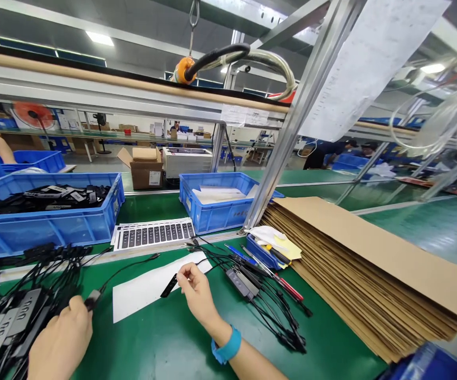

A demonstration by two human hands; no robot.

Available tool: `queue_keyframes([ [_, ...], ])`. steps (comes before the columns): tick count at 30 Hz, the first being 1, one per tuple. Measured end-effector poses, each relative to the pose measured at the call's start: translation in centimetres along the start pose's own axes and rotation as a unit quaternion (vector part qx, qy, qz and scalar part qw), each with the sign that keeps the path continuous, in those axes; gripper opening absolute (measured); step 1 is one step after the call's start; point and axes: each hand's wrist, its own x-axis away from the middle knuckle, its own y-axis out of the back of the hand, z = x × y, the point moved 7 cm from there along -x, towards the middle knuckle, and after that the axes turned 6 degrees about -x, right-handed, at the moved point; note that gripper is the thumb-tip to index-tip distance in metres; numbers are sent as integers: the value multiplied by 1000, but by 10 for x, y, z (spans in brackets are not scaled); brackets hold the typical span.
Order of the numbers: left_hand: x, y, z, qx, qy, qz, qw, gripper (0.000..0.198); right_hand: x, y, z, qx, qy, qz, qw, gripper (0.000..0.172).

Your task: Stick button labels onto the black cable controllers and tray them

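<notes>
Your left hand (60, 338) has its fingers closed on a black cable plug (93, 299) at eight o'clock. Your right hand (197, 295) pinches a black flat piece (169, 285) at seven o'clock, above a white paper sheet (149, 289), seemingly a clean backing.

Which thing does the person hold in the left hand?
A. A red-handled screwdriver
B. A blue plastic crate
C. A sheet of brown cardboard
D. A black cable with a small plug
D. The left hand pinches the plug end of a thin black cable above the green bench mat.
</notes>
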Motion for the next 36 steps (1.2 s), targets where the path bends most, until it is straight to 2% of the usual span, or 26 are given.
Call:
queue_keyframes([
  [2, -2, 17, -13, 28, 53, -6, 998, 42, 1, -2, -6, -34, -24, 8, 999, 21],
  [4, -1, 30, -29, 172, 107, -18, 979, 53, 2, -3, -6, -61, -37, 7, 997, 22],
  [5, 1, 29, -39, 276, 130, -6, 952, 58, 4, -3, -5, -72, -42, 4, 996, 23],
  [6, 5, 25, -51, 385, 144, 19, 911, 65, 5, -3, -4, -82, -47, 2, 996, 24],
  [8, 17, 8, -81, 571, 174, 106, 795, 72, 8, -2, -3, -96, -59, 0, 994, 27],
  [10, 35, -12, -106, 676, 229, 176, 678, 70, 10, -2, -4, -107, -71, -2, 992, 29],
  [11, 43, -20, -119, 706, 242, 212, 631, 70, 11, -2, -4, -111, -77, -1, 991, 30],
  [13, 59, -34, -138, 733, 250, 277, 569, 69, 13, -3, -6, -115, -89, 5, 989, 31],
  [14, 65, -38, -145, 738, 242, 302, 552, 69, 14, -4, -7, -115, -95, 12, 989, 32],
  [17, 76, -41, -156, 742, 197, 344, 540, 65, 18, -9, -10, -107, -113, 38, 987, 32],
  [23, 80, -32, -163, 745, 131, 381, 531, 59, 26, -18, -11, -70, -129, 91, 985, 28],
  [31, 80, -27, -165, 747, 133, 380, 529, 67, 32, -21, -10, -60, -151, 112, 980, 22],
  [36, 80, -27, -166, 748, 128, 379, 529, 65, 33, -21, -9, -48, -152, 110, 981, 21],
])
